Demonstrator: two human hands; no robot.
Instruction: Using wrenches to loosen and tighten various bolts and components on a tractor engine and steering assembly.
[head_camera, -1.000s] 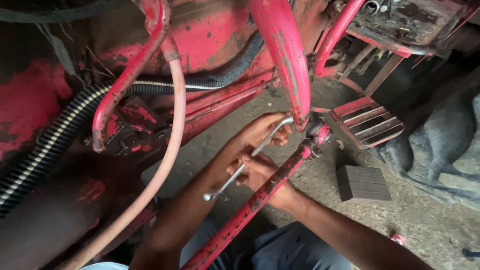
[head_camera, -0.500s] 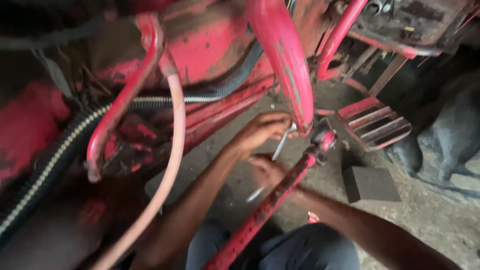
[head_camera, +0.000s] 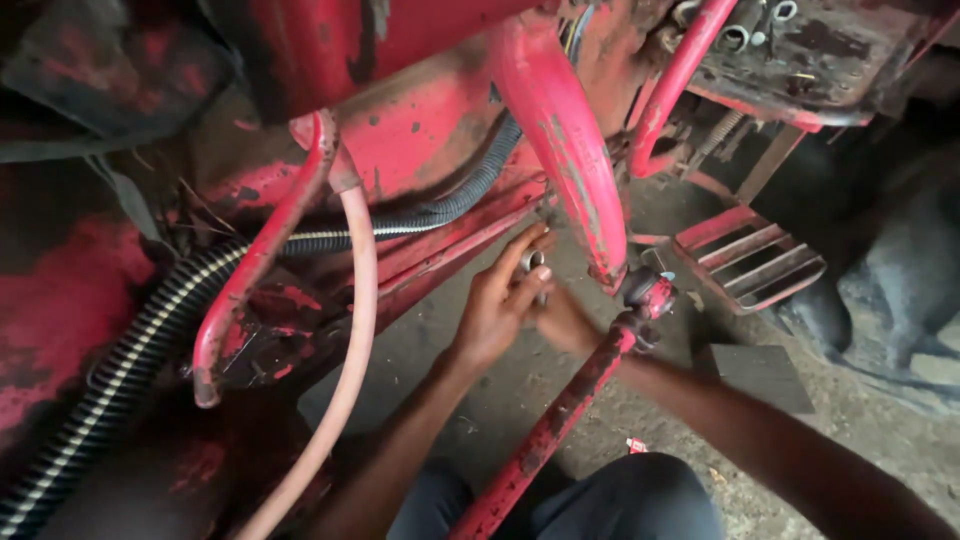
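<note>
My left hand (head_camera: 497, 300) reaches up under a red machine, its fingers closed on the ring end of a silver wrench (head_camera: 533, 262) held against the red frame rail (head_camera: 450, 250). The wrench's shaft is hidden. Just right of it and partly behind it is my right hand (head_camera: 566, 322), blurred, fingers curled beside the wrench; I cannot tell what it grips. A long red rod (head_camera: 560, 420) runs from my lap to a knuckle joint (head_camera: 648, 296) right of both hands, under a curved red arm (head_camera: 572, 170).
A black corrugated hose (head_camera: 140, 350) and a pink hose (head_camera: 352, 320) cross the left side next to a bent red lever (head_camera: 255, 270). A red slatted foot step (head_camera: 752, 260), a dark block (head_camera: 758, 375) and a large tyre (head_camera: 900, 290) lie to the right on dirty concrete.
Both hands have moved up and left from the rod's joint to the frame rail. The wrench, earlier seen full length across both hands, now shows only its ring end. The view has shifted.
</note>
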